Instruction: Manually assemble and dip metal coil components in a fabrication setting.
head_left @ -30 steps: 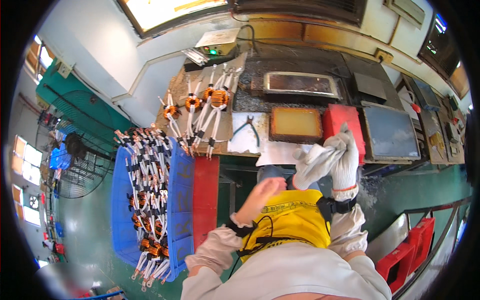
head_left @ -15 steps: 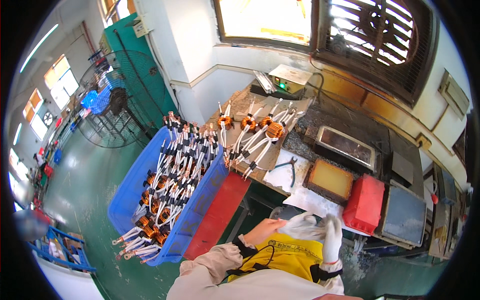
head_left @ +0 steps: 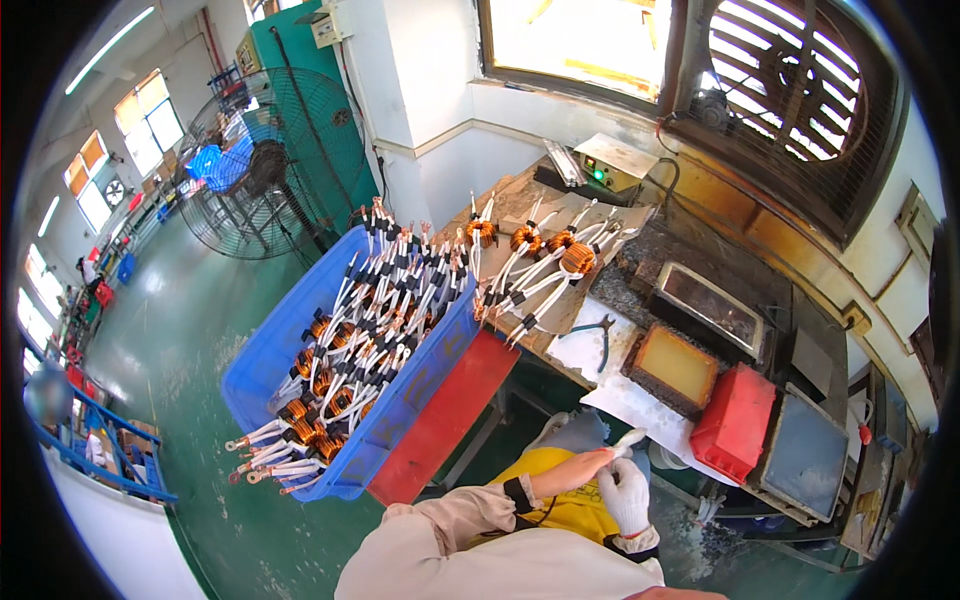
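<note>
My left hand (head_left: 583, 468) is bare, and white glove cloth (head_left: 629, 439) covers its fingertips, so I cannot see how those fingers lie. Close against it, my right hand (head_left: 626, 497) wears a white knitted glove, its fingers curled at the edge of that cloth. Both hands are low in front of my yellow apron (head_left: 545, 462). On the bench beyond them lie several copper-wound ring coils (head_left: 577, 260) with white leads and black sleeves.
A blue crate (head_left: 400, 385) full of similar coils stands left on a red support (head_left: 450, 425). Dark-handled pliers (head_left: 605, 342), a framed yellowish block (head_left: 672, 367), a metal-rimmed tray (head_left: 710, 305) and a red bin (head_left: 735, 422) are on the bench. A large fan (head_left: 265, 165) stands behind.
The white glove, earlier stretched loose between my hands, now sits at my left fingertips. My right hand has come down and left toward my left hand. The view has shifted.
</note>
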Demonstrator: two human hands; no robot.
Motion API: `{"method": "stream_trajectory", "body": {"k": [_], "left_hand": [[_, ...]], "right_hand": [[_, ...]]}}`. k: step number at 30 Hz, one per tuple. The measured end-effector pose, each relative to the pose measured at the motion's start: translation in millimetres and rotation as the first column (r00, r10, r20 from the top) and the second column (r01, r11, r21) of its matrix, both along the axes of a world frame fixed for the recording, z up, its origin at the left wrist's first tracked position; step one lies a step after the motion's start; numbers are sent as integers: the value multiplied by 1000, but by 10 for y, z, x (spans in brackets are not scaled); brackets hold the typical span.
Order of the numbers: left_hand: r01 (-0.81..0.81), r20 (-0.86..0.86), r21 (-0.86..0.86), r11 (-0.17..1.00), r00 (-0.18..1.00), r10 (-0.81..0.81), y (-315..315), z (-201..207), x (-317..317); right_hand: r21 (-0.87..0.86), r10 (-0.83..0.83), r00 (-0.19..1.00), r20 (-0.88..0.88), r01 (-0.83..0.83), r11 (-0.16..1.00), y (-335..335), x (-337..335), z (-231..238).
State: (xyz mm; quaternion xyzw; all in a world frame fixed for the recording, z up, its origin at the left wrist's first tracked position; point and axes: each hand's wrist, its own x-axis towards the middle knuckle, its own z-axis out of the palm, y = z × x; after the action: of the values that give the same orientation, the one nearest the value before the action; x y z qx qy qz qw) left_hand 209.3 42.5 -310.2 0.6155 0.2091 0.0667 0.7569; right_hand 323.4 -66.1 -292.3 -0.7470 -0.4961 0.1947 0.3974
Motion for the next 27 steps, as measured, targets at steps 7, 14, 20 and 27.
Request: {"method": "stream_trajectory", "body": {"k": [7, 14, 20, 27], "left_hand": [[-2, 554, 154, 988, 828, -85, -146, -794, 86], [-208, -126, -827, 522, 974, 188, 269, -23, 572], [38, 110, -983, 181, 907, 406, 400, 160, 433], [109, 565, -723, 683, 662, 492, 459, 153, 265]], "right_hand": [[108, 116, 875, 471, -188, 976, 17, -216, 345], [41, 259, 801, 539, -332, 942, 97, -318, 437], [58, 366, 799, 477, -444, 894, 171, -308, 394], [117, 400, 850, 343, -461, 880, 203, -370, 315]]}}
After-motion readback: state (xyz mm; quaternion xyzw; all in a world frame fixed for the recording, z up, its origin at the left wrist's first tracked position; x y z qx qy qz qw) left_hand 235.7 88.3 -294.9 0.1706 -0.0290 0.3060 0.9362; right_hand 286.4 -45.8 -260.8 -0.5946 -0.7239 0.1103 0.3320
